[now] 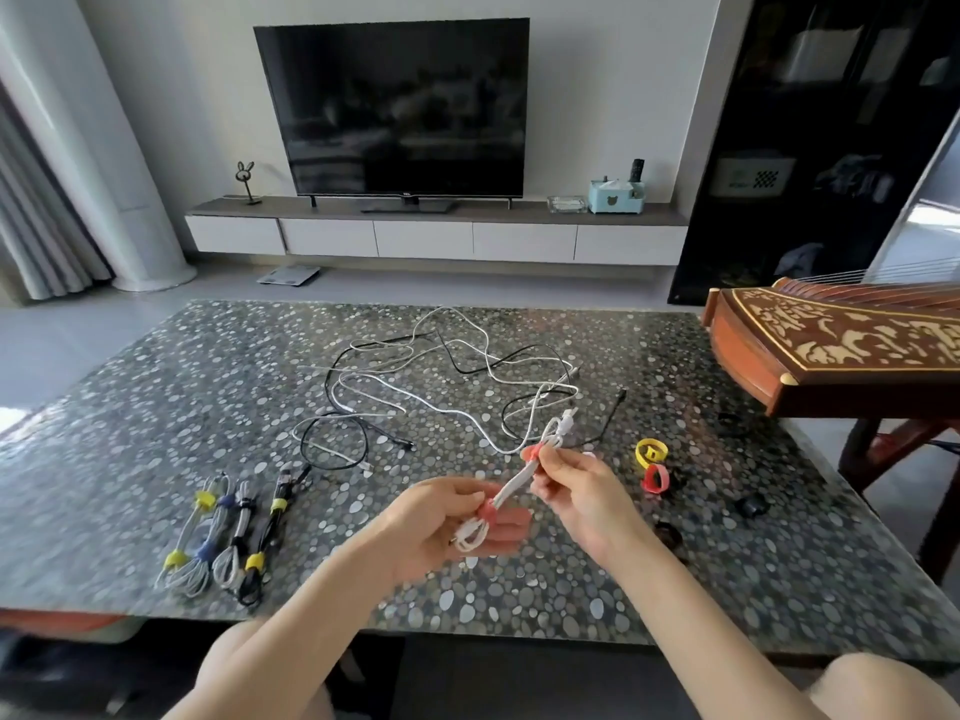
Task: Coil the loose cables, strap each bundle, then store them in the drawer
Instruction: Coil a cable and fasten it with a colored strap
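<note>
Step in hand, to judge by the layout: strapping a white cable bundle (511,485), held in the air on the near side of the tangle of loose cables (441,387) on the desk (156,407). Left hand (441,517) grip clamped round the bundle's lower loops, next to one red strap (488,509). Right hand (582,491) grip pinched on the upper end at a second red strap (532,452), with the plug ends sticking out above it. To do this well: keep the loops flat and side by side, draw the upper strap snug but not so tight that it kinks the cable, press its tail down along the full length, and tuck the plugs in before letting go. Then lay the bundle with the others, not back on the tangle. Counted: one bundle in hand, with two red straps. Near-left of the tangle, finished bundles (223,537), apparently four, each banded twice in yellow, blue or a dark colour. Near-right of the tangle, two spare straps curled into rings, one yellow strap (650,452) and one red spare strap (655,478), plus a few small dark things too blurred to name. In the tangle itself, both white and black cables, too crossed over to count. Far beyond the tangle, five drawer fronts (423,239), all closed; cannot tell which one is meant.
</note>
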Action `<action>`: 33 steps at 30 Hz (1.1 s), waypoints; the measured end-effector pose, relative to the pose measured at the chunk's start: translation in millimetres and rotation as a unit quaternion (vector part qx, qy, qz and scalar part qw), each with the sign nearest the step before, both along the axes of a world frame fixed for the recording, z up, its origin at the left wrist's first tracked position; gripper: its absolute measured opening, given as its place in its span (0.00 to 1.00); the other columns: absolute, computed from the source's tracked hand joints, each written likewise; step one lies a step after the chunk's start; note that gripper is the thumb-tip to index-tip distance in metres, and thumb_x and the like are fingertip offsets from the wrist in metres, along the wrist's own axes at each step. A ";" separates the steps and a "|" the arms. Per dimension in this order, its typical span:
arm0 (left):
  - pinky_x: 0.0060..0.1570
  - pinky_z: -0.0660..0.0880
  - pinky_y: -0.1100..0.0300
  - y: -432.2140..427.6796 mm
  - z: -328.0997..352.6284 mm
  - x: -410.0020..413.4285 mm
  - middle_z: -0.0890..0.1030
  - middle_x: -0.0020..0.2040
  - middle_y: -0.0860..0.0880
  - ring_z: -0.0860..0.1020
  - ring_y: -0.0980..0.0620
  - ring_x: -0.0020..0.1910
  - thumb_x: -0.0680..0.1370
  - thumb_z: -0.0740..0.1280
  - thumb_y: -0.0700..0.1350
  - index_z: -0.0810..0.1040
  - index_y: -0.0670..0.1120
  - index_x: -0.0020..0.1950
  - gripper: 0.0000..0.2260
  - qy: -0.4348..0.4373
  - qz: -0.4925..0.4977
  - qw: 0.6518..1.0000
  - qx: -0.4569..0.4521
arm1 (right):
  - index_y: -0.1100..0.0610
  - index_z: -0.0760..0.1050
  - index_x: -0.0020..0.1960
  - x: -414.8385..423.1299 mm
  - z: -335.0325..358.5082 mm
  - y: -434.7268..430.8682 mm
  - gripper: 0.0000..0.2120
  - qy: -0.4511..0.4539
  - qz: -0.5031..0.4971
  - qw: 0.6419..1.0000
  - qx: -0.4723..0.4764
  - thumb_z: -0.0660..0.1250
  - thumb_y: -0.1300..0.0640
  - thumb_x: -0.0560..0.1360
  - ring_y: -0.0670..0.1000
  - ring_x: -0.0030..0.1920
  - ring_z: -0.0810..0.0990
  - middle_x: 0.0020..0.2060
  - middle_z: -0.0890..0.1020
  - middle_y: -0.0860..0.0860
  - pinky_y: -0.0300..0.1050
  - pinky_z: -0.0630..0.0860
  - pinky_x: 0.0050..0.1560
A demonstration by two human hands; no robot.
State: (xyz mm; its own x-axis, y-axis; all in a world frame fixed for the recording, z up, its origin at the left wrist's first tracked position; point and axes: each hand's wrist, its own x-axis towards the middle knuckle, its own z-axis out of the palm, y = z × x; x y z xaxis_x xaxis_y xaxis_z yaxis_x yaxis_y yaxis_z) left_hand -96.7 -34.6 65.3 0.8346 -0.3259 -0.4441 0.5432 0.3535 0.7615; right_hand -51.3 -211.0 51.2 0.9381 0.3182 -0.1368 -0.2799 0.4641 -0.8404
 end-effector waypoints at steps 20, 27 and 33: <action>0.47 0.79 0.44 134.0 -38.5 -32.1 0.80 0.54 0.32 0.81 0.36 0.50 0.82 0.56 0.48 0.72 0.36 0.60 0.17 0.004 0.079 0.996 -0.044 | 0.69 0.80 0.41 19.4 -32.2 145.7 0.08 0.099 0.160 0.981 0.039 0.65 0.64 0.69 0.48 0.30 0.74 0.34 0.80 0.57 0.39 0.72 0.29; 0.37 0.69 0.57 160.8 -35.6 -26.2 0.79 0.39 0.43 0.74 0.49 0.34 0.71 0.74 0.43 0.81 0.43 0.41 0.05 -0.047 0.103 0.962 0.248 | 0.65 0.77 0.50 15.7 -27.2 195.6 0.10 0.097 0.204 0.973 -0.051 0.66 0.58 0.73 0.47 0.31 0.73 0.32 0.76 0.53 0.39 0.71 0.29; 0.32 0.67 0.60 195.5 -54.4 -22.4 0.77 0.31 0.49 0.74 0.52 0.32 0.71 0.73 0.47 0.79 0.44 0.35 0.09 -0.023 0.245 0.782 0.573 | 0.63 0.67 0.68 11.1 -31.8 217.7 0.19 0.047 0.176 0.954 -0.236 0.64 0.58 0.79 0.49 0.37 0.76 0.42 0.78 0.57 0.40 0.74 0.35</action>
State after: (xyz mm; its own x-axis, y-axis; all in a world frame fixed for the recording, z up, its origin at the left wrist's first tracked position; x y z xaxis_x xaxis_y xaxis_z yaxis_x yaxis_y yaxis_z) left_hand -119.1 160.9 10.9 0.7578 0.6282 -0.1762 0.5194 -0.4175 0.7456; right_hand -40.2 6.7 19.3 0.7607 0.4933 -0.4218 -0.4337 -0.0972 -0.8958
